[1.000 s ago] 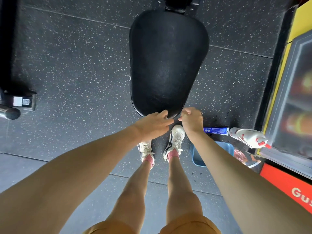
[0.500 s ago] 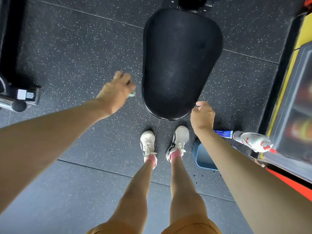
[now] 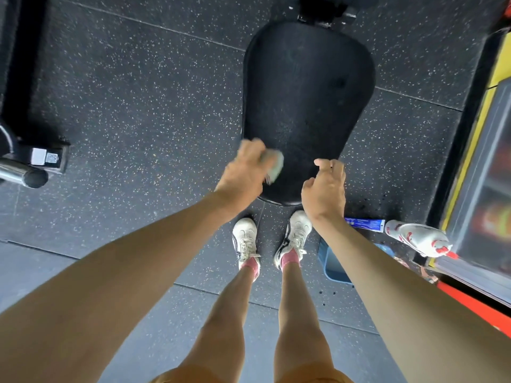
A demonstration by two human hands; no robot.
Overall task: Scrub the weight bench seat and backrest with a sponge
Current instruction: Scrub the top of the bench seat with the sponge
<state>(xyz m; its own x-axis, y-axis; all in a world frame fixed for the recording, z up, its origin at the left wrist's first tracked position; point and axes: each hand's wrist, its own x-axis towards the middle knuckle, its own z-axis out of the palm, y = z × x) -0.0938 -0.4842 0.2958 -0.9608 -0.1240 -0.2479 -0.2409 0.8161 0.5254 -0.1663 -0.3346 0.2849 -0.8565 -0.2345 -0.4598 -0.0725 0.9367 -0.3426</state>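
Speckled rubber floor [image 3: 138,92]; black bench seat [image 3: 307,92] over it. My left hand [image 3: 244,175] is gripping the pale sponge [image 3: 275,164], swinging back from over the floor onto the seat's near end, so scrubbing is likely resuming. My right hand [image 3: 325,192] is hovering loosely curled, empty.

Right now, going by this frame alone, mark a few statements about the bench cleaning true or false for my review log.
1. The left hand holds the sponge over the seat pad. True.
2. The spray bottle stands on the pad. False: it lies on the floor to the right.
3. The shoes are white. True.
4. The sponge is at the pad's far end. False: it is at the near end, left side.
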